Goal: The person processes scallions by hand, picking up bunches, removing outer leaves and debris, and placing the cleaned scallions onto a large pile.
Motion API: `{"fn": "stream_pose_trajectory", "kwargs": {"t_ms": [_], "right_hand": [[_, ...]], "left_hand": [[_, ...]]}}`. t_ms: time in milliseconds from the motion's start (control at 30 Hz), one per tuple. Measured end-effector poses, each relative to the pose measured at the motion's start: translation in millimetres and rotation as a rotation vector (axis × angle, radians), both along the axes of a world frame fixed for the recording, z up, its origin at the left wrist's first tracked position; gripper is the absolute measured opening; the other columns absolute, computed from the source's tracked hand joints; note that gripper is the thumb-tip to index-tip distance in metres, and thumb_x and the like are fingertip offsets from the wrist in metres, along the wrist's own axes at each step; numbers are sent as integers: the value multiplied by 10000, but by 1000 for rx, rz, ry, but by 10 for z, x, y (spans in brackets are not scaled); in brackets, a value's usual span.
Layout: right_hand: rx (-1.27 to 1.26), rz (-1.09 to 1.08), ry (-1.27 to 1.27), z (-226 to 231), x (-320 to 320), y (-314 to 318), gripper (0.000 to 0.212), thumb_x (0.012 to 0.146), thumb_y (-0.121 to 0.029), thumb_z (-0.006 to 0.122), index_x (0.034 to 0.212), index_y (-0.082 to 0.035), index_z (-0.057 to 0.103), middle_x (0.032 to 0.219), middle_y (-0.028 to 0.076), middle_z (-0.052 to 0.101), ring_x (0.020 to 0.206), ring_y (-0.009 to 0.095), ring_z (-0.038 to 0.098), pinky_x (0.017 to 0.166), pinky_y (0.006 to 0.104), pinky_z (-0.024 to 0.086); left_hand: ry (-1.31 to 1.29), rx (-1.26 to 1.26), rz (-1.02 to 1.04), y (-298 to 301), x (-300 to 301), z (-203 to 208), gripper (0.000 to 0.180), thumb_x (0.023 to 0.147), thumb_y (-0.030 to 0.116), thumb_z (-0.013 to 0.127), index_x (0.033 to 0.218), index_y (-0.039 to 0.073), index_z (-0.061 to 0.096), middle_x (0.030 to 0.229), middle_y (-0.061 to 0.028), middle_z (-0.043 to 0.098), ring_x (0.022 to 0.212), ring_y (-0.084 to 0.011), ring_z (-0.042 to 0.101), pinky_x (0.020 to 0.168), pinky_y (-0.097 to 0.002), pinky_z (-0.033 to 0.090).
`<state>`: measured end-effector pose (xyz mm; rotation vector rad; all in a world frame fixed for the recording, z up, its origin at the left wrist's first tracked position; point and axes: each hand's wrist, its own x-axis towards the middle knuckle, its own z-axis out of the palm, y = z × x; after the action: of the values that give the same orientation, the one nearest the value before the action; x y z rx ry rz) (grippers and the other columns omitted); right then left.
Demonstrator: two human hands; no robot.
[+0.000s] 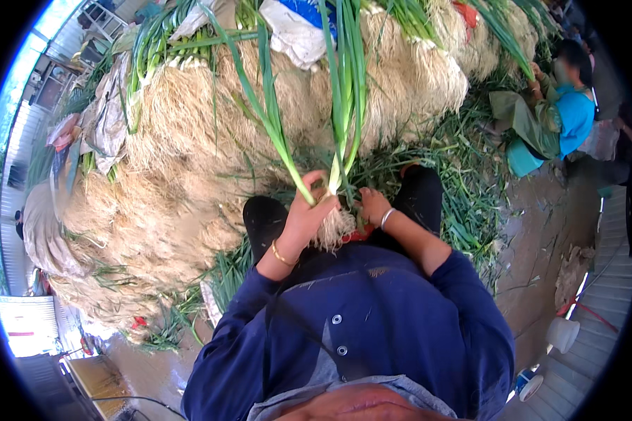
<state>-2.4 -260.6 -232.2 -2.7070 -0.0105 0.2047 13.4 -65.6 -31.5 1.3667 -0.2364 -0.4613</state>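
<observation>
My left hand [310, 217], with a gold bangle on its wrist, is closed around the white lower stems of several spring onions [340, 105]. Their long green leaves point away from me, and a tuft of pale roots [333, 230] hangs below the fingers, over my lap. Just right of the stems is my right hand [374, 207], a silver bangle on its wrist. Its fingers are curled in close to a green leaf; what they hold, if anything, is too small to make out.
A large heap of spring onions [175, 175], roots facing me, rises ahead and to the left. Stripped green leaves [463, 210] litter the floor on the right. Another person in a blue top [576, 119] sits at the far right. A white cloth [295, 31] lies on the heap.
</observation>
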Motion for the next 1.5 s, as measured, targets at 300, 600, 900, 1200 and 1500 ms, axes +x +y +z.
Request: {"fn": "stream_pose_trajectory", "kwargs": {"t_ms": [300, 600, 900, 1200, 1500], "right_hand": [[1422, -1, 51, 2111, 105, -137, 214, 954, -232, 495, 859, -47, 546, 604, 27, 519, 493, 107, 472, 507, 259, 432], [1809, -251, -299, 1640, 110, -1058, 293, 983, -277, 420, 787, -75, 499, 564, 4, 430, 535, 145, 446, 642, 325, 460], [439, -99, 116, 32, -109, -557, 299, 908, -297, 508, 842, -15, 582, 675, 138, 631, 614, 300, 630, 600, 394, 495], [57, -280, -995, 2635, 284, -470, 623, 819, -159, 652, 1329, 57, 367, 1362, 249, 388, 1264, 401, 355, 1053, 450, 270], [1593, -535, -365, 2643, 1283, -1893, 779, 791, -351, 702, 1372, -44, 284, 1379, 150, 337, 1225, 289, 415, 939, 536, 384]], "left_hand": [[-64, 304, -49, 130, 145, -91, 384, 859, 119, 595, 1214, 8, 497, 686, 16, 545, 591, -57, 488, 537, -210, 394], [147, -663, -35, 931, 481, 774, 348, 905, 301, 495, 939, -44, 516, 516, 14, 437, 408, -68, 349, 373, -222, 280], [-386, -778, -347, 1558, 624, 2916, 328, 930, 317, 433, 943, -5, 492, 547, 34, 440, 488, -80, 374, 447, -218, 309], [-353, -529, -31, 1145, 942, 2785, 468, 940, 279, 421, 1265, -59, 422, 597, 45, 342, 553, -72, 306, 514, -229, 292], [227, -631, -27, 587, 367, 965, 260, 869, 300, 575, 861, 41, 548, 576, 5, 420, 528, -108, 369, 475, -239, 293]]}}
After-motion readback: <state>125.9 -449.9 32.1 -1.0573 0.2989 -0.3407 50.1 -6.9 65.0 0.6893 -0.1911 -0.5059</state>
